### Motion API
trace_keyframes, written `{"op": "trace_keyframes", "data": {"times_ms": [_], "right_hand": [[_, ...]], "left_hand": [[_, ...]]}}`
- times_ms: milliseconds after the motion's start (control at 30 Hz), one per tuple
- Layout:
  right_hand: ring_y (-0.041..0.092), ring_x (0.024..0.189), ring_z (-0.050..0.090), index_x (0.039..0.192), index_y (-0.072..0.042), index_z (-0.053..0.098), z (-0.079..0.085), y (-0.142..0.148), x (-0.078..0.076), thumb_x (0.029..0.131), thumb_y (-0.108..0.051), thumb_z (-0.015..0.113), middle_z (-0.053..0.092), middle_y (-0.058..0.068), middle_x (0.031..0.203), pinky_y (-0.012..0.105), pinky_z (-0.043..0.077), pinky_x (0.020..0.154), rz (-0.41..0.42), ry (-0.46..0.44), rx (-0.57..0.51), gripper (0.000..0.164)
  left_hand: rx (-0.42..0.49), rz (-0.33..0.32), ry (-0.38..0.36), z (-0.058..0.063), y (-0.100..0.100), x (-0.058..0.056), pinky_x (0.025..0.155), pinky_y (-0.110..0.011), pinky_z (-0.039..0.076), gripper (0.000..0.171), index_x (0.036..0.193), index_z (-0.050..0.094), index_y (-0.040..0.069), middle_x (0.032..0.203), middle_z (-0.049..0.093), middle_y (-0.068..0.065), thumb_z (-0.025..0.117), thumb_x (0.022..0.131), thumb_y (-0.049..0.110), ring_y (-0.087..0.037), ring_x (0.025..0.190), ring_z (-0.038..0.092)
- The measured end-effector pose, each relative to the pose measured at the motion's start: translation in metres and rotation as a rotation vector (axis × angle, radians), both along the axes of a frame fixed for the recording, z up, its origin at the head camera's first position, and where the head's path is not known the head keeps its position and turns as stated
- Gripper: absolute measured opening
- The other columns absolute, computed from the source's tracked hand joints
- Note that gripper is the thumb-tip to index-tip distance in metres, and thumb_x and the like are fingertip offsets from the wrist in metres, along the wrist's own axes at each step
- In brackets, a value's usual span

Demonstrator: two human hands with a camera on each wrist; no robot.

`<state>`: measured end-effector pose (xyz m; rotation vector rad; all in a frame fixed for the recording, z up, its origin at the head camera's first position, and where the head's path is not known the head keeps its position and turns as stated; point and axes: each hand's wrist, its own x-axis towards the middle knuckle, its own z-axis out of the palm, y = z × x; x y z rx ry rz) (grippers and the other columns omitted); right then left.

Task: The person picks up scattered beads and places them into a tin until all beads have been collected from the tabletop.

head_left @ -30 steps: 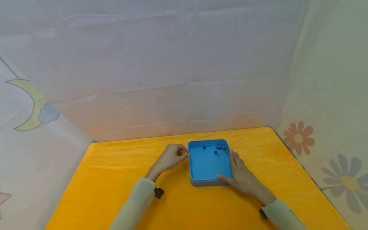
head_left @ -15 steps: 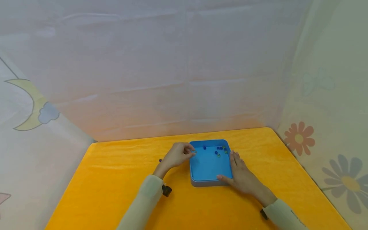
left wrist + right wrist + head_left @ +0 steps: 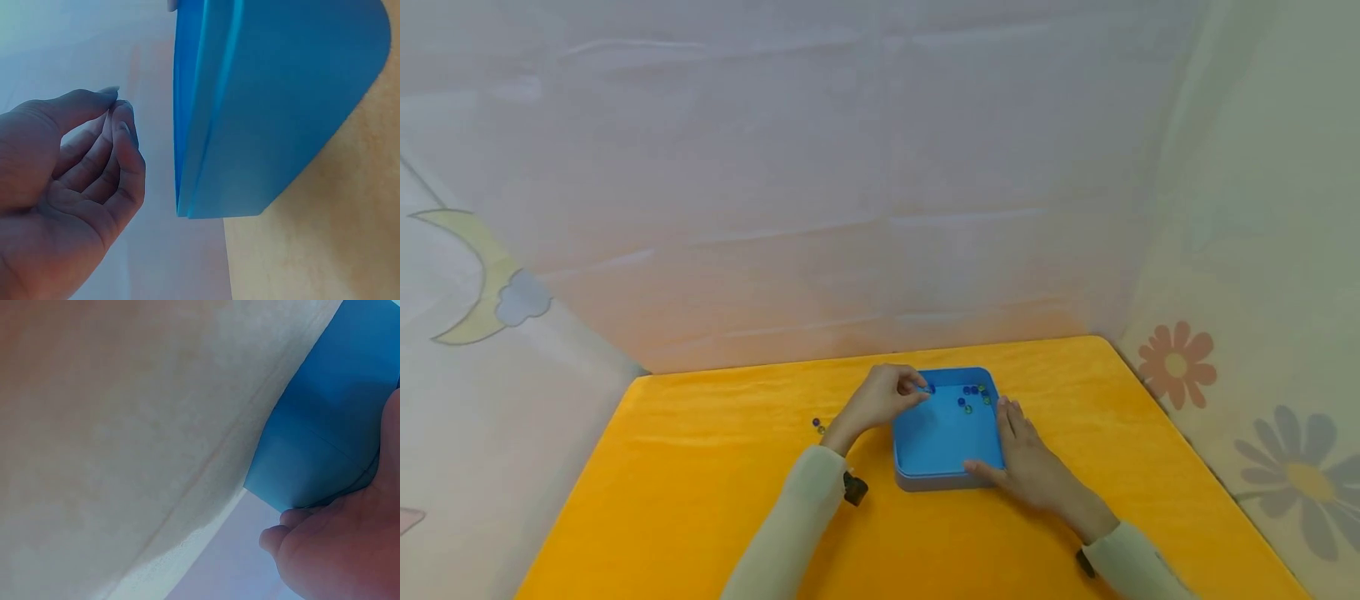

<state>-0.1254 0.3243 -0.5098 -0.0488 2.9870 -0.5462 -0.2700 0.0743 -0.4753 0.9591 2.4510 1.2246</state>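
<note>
A square blue box (image 3: 946,442) without a lid stands on the yellow cloth. My left hand (image 3: 880,398) is over its far left part, thumb and fingertips pinching a small greenish marble (image 3: 927,389). In the left wrist view the fingertips of that hand (image 3: 87,156) meet above the box wall (image 3: 281,112), and the marble is hidden there. My right hand (image 3: 1037,467) rests against the near right corner with its fingers straight along the side. Several blue marbles (image 3: 961,402) and yellow-green marbles (image 3: 968,410) lie inside, mostly toward the far right corner.
Left of the box, by my left wrist, a blue marble (image 3: 816,422) and a yellowish marble (image 3: 822,430) lie on the cloth (image 3: 700,475). A pale curtain (image 3: 880,250) hangs behind the table, with printed side curtains at left and right.
My left hand has moved right, from outside the left rim to above the box, carrying the marble. Marbles on the cloth have come into view behind the wrist. The right hand stays put.
</note>
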Motion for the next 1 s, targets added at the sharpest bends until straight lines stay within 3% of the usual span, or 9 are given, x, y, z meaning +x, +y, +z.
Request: {"op": "trace_keyframes", "data": {"times_ms": [367, 567, 1000], "right_hand": [[0.061, 0.157, 0.015, 0.165, 0.009, 0.003, -0.002, 0.003, 0.000, 0.092, -0.079, 0.056, 0.007, 0.036, 0.172, 0.074, 0.028, 0.118, 0.012, 0.030, -0.004, 0.126], [0.062, 0.156, 0.016, 0.164, 0.010, 0.005, -0.002, 0.002, -0.001, 0.092, -0.079, 0.056, 0.008, 0.037, 0.171, 0.075, 0.030, 0.116, 0.009, 0.030, -0.002, 0.126], [0.062, 0.156, 0.016, 0.165, 0.009, 0.003, -0.004, 0.003, -0.002, 0.092, -0.078, 0.057, 0.008, 0.037, 0.171, 0.076, 0.030, 0.116, 0.014, 0.048, -0.008, 0.125]], "left_hand": [[-0.001, -0.007, -0.022, 0.005, 0.017, -0.009, 0.072, -0.024, 0.055, 0.020, 0.116, 0.077, 0.014, 0.095, 0.072, 0.000, 0.071, 0.102, 0.027, -0.010, 0.081, 0.063], [0.016, -0.037, 0.007, 0.006, 0.028, -0.015, 0.068, -0.022, 0.053, 0.019, 0.114, 0.078, 0.012, 0.092, 0.072, -0.001, 0.072, 0.102, 0.026, -0.010, 0.076, 0.062], [-0.002, -0.024, -0.005, 0.013, 0.048, -0.018, 0.074, -0.024, 0.056, 0.023, 0.117, 0.076, 0.013, 0.099, 0.071, -0.003, 0.071, 0.102, 0.029, -0.010, 0.081, 0.065]]}}
